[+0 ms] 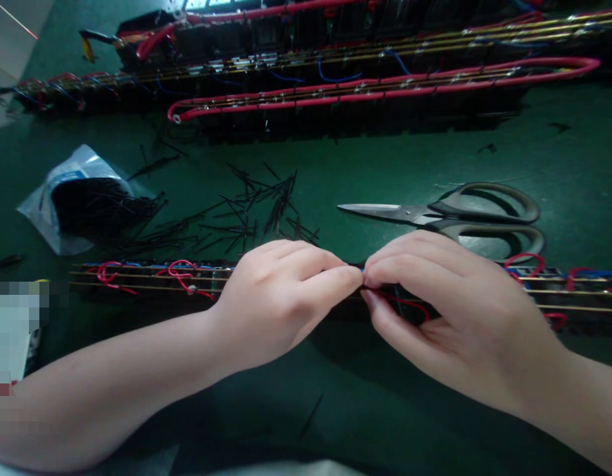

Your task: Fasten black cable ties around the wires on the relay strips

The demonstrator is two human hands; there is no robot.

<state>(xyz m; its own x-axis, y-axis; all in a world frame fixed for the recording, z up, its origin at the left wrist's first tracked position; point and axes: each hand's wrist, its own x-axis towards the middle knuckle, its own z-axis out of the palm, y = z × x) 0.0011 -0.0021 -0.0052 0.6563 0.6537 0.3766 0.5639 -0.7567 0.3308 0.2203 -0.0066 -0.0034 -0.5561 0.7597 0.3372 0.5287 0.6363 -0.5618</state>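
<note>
A long black strip assembly (152, 281) with gold rails and red and blue wires lies across the green mat in front of me. My left hand (279, 297) and my right hand (435, 304) meet over its middle, fingertips pinched together. Both are closed on the strip and on a thin red wire (410, 303) that runs under my right fingers. What sits exactly between the fingertips is hidden.
Scissors (449, 215) lie just behind my right hand. Loose black cable ties (251, 211) are scattered at centre, beside a plastic bag of ties (82, 198) at the left. More strip assemblies with red wires (385, 86) line the far edge.
</note>
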